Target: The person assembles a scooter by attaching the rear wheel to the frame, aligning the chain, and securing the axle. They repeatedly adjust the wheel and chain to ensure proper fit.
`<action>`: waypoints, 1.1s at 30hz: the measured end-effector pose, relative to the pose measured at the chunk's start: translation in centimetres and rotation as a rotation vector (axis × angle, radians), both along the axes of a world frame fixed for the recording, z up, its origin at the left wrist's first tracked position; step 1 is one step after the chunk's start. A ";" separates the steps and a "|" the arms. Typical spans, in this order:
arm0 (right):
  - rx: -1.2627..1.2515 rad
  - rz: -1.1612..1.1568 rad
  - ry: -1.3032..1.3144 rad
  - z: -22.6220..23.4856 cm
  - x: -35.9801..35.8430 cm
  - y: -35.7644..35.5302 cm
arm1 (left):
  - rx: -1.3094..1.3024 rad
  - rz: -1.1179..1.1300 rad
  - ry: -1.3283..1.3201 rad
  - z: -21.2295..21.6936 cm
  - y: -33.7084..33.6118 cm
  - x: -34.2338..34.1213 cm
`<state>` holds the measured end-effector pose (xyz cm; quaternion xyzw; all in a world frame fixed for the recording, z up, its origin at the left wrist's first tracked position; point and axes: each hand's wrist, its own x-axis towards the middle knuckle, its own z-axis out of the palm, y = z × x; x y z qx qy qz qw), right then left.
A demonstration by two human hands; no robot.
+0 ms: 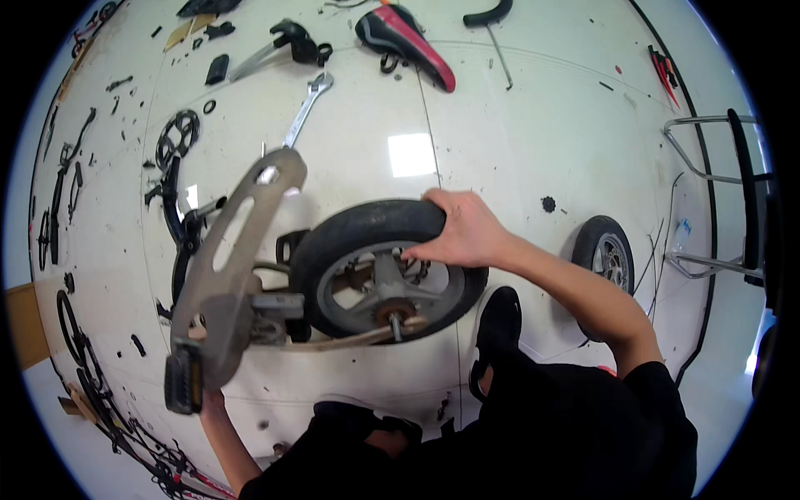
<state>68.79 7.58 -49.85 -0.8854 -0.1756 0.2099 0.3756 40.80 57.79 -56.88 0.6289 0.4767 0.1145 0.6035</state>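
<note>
The pale, glossy floor (533, 108) is strewn with bicycle parts, much looking already taken apart. Before the person's shoes (500, 321), a small wheel (386, 279) and a slotted grey chain guard (221, 287) seem still joined. A saddle (404, 46) lies detached. The right hand (467, 229), forearm slanting in from the right, clamps the tyre (375, 218), thumb inside the wheel; the left hand (213, 402) is low behind the pedal (177, 383), its grip hidden. The axle (397, 329) is undrawn.
</note>
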 end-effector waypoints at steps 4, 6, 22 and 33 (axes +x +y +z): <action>-0.031 0.041 -0.108 2.9 1.1 2.0 | 0.131 -0.504 0.371 3.4 -7.8 -1.8; -0.058 0.085 -0.196 4.7 2.3 3.6 | 0.234 -0.788 0.279 4.1 -14.9 -2.6; -0.135 0.117 0.068 1.3 7.1 4.0 | 1.037 -1.149 -0.307 3.3 -26.4 12.1; -0.010 0.186 0.208 -0.2 7.2 3.2 | 0.811 -1.237 -0.263 4.4 -25.8 13.0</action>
